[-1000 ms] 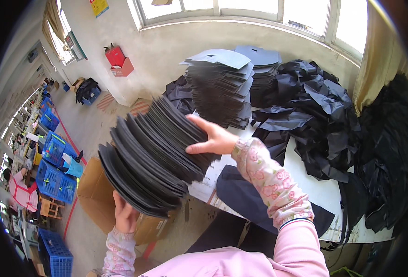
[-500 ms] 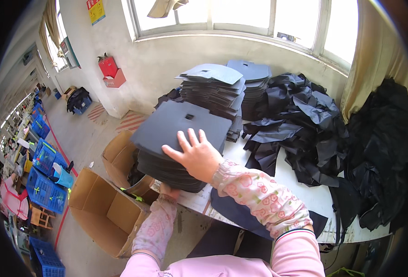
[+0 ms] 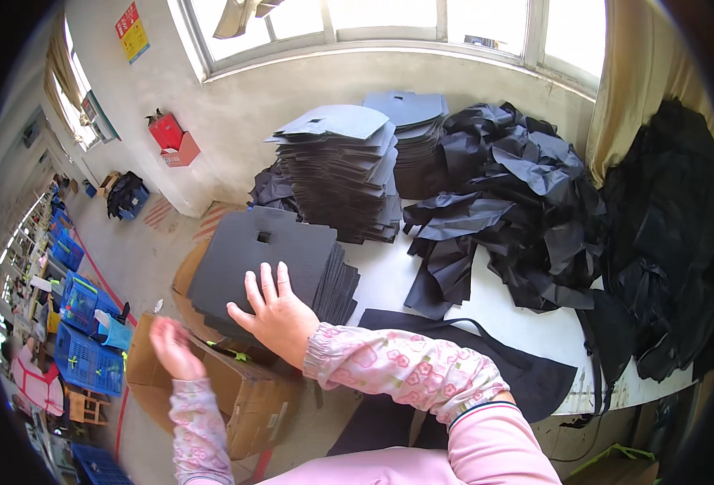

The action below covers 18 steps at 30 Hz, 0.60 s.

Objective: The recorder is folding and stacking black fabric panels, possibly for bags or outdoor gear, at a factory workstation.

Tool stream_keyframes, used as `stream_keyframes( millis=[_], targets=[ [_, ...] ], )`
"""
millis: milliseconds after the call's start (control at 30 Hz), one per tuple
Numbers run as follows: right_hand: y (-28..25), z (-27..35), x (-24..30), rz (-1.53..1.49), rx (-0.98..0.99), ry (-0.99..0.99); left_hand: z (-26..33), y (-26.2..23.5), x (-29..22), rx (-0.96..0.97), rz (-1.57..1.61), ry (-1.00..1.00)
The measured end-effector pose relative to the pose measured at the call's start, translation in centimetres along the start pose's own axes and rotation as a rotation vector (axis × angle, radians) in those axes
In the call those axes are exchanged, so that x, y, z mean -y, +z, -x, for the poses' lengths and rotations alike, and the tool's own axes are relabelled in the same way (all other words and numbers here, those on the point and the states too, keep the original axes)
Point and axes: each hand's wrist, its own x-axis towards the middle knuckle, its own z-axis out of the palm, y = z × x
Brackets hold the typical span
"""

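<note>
1. My left hand (image 3: pixel 172 349) hangs loose and empty below the stack of dark sheets (image 3: pixel 269 267), over an open cardboard box (image 3: pixel 248 396).
2. My right hand (image 3: pixel 280 315) lies flat, fingers spread, on the stack at the white table's (image 3: pixel 470 303) left edge.
3. The sheets look thin, stiff, heavy together; I'd grip opposite edges.

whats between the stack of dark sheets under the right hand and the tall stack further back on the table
In the head view, only a narrow strip of bare white table separates the stack under the right hand from the tall stack; nothing lies on it.
</note>
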Motion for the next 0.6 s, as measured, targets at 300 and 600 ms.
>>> stream_keyframes(
  millis=[300, 600],
  targets=[
    [-1.7, 5.2, -12.3, -0.857, -0.562, 0.275, -2.5, 25.4, -12.7, 1.168, -0.558, 0.587],
    [21.9, 6.2, -30.9, -1.676, -0.708, 1.355, -6.6, 42.9, -1.4, 1.291, -1.128, 0.844]
  ],
)
